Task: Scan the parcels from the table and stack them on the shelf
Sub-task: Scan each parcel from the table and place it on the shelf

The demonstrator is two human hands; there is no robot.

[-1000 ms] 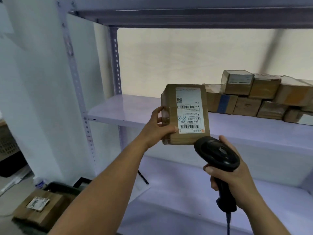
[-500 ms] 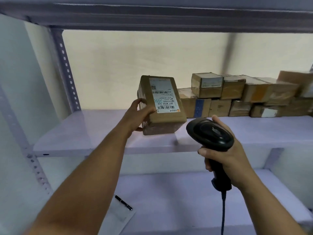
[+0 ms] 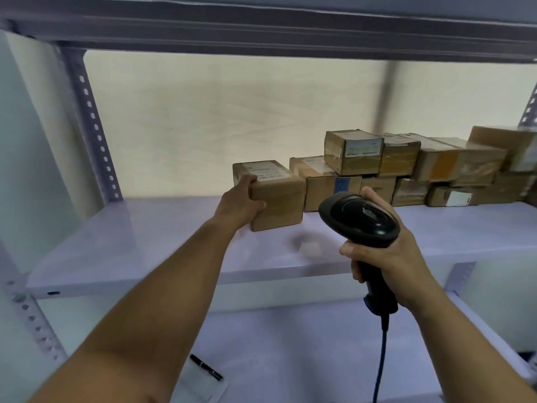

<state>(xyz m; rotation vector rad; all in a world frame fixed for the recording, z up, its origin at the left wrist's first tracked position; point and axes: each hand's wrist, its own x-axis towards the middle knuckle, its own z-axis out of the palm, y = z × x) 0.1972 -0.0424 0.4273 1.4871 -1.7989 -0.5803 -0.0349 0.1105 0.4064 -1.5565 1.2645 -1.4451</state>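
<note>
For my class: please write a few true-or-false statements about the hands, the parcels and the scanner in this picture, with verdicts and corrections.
1. The left hand grips a parcel that rests on the shelf. True.
2. The right hand holds a pen. False: it grips the scanner; the pen lies on the lower shelf.
3. The gripped parcel is at the left end of the other parcels. True.
4. The scanner is cordless. False: a cable hangs from its handle.
5. The gripped parcel's label is on its top face. True.
</note>
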